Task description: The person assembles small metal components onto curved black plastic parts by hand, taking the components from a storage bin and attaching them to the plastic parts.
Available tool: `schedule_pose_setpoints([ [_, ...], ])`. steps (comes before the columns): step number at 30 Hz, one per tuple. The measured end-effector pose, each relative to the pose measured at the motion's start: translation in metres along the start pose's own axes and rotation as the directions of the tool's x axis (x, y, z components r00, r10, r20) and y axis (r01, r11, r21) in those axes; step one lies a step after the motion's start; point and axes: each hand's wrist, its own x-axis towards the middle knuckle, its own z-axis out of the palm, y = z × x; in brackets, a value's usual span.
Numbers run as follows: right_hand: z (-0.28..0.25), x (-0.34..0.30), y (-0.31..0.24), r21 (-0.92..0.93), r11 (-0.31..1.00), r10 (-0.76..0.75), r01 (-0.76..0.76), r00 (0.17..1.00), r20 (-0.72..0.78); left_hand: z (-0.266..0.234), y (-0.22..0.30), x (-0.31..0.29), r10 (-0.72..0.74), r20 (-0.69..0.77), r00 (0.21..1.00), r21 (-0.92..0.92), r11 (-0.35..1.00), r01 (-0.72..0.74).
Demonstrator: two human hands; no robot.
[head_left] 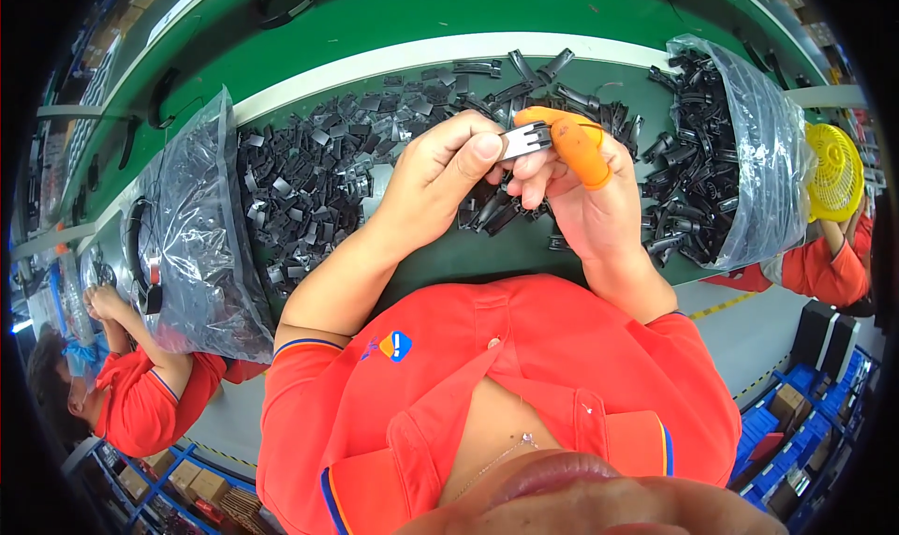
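Head view only. Green table (440,254) with a pale strip curving along its far side, dark conveyor-looking band beyond that. Big loose heap of small black plastic parts (309,174) spread over the table, left of the hands and behind them. Clear bag (201,245) lying at the table's left end, mostly flat, a black headband-like piece showing through. Second clear bag (740,160) at the right end, stuffed with longer black pieces. Yellow fan (833,170) just past that bag.

Up over the middle of the table: left hand (440,174) and right hand (585,202) meeting, both pinched shut on one small grey-and-black clip part (524,140). Left grip closed on its left end, thumb on top. Right grip closed on the other end, orange finger cot (576,146) on the index finger.

Bare green patch of table right under the hands, near edge free. Other people in orange shirts close by at both table ends. Blue shelving with boxes down below on the floor.
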Motion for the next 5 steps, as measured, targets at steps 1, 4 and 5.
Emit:
schedule_pose_setpoints([
  [1, -0.0026, 0.0009, 0.0025, 0.016, 1.0, -0.009, 0.009, 1.0, 0.017, -0.0017, -0.0012, -0.0005, -0.003, -0.001, 1.0, -0.003, 1.0, 0.003],
  [4, -0.0031, -0.0019, 0.0038, -0.14, 0.99, 0.008, -0.003, 0.999, 0.038, -0.0065, -0.0062, -0.0016, 0.141, 0.019, 0.99, 0.315, 0.939, -0.139],
  [5, -0.0002, -0.0046, 0.002, -0.305, 0.952, 0.032, -0.018, 0.999, 0.043, -0.0056, -0.0066, -0.0028, 0.139, 0.022, 0.99, 0.348, 0.927, -0.138],
])
